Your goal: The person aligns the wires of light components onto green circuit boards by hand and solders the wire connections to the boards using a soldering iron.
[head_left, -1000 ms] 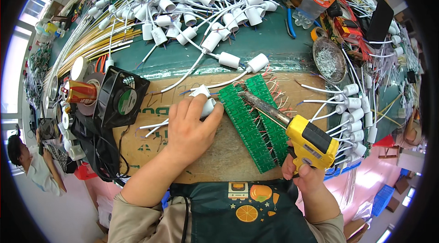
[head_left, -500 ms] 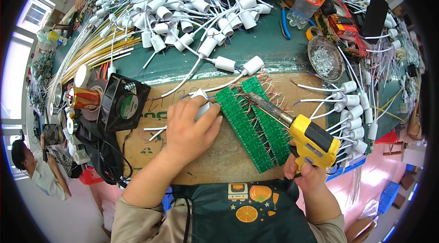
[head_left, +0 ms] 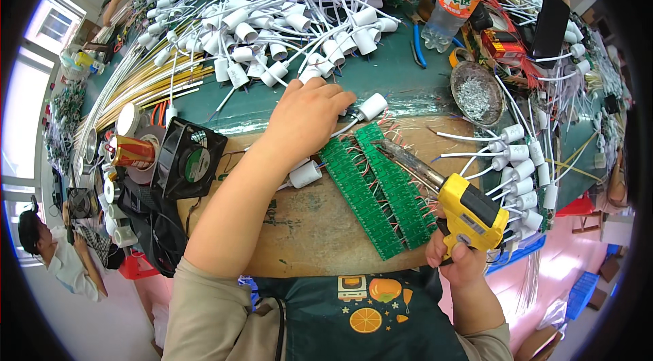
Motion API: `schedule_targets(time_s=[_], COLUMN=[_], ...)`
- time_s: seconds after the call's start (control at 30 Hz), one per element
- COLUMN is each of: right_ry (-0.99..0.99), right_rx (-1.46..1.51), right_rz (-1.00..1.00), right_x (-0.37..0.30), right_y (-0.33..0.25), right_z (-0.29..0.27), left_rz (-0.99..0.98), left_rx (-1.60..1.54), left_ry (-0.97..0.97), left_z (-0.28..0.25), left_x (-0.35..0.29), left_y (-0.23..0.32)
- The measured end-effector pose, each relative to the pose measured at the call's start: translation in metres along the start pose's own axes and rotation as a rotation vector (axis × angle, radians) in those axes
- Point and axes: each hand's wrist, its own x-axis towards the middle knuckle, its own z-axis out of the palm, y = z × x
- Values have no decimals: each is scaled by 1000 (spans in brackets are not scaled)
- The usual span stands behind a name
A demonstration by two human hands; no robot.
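Observation:
My right hand (head_left: 454,255) is closed round the handle of a yellow and black soldering gun (head_left: 473,211). Its metal barrel points up and left, over two long green circuit board panels (head_left: 364,198) edged with thin red and white wires. My left hand (head_left: 306,113) reaches to the near edge of the pile of white lamp holders (head_left: 265,28). Its fingers are curled downward, their tips and whatever is under them hidden. One white lamp holder (head_left: 373,107) lies just right of that hand. Another lamp holder (head_left: 305,174) rests beside the panels, next to my left forearm.
A black fan (head_left: 190,157) and a drink can (head_left: 132,151) stand on the left. At right are a dish of metal bits (head_left: 478,92), a plastic bottle (head_left: 454,4) and a row of wired lamp holders (head_left: 520,170). A brown board (head_left: 306,245) covers the near work surface.
My left hand has let go of the white lamp holder beside the panels and moved up to the pile's near edge. The soldering gun has shifted only slightly.

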Motion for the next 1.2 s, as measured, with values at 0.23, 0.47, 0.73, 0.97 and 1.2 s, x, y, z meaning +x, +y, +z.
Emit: schedule_targets(time_s=[0.23, 0.47, 0.73, 0.97, 1.2], right_ry=[87, 81, 62, 35, 0], right_rx=[4, 9, -54, -132, -176], right_rz=[0, 41, 56, 143, 212], right_x=[-1, -2, -1, -1, -4], right_y=[-2, -5, 6, 5, 8], right_z=[4, -1, 15, 22, 20], left_rz=[200, 173, -141, -155, -178], left_rx=[83, 148, -67, -9, -23], left_ry=[553, 406, 208, 316, 347], left_z=[-64, -110, -21, -1, 2], left_x=[9, -46, -109, -115, -114], left_y=[22, 84, 74, 72, 70])
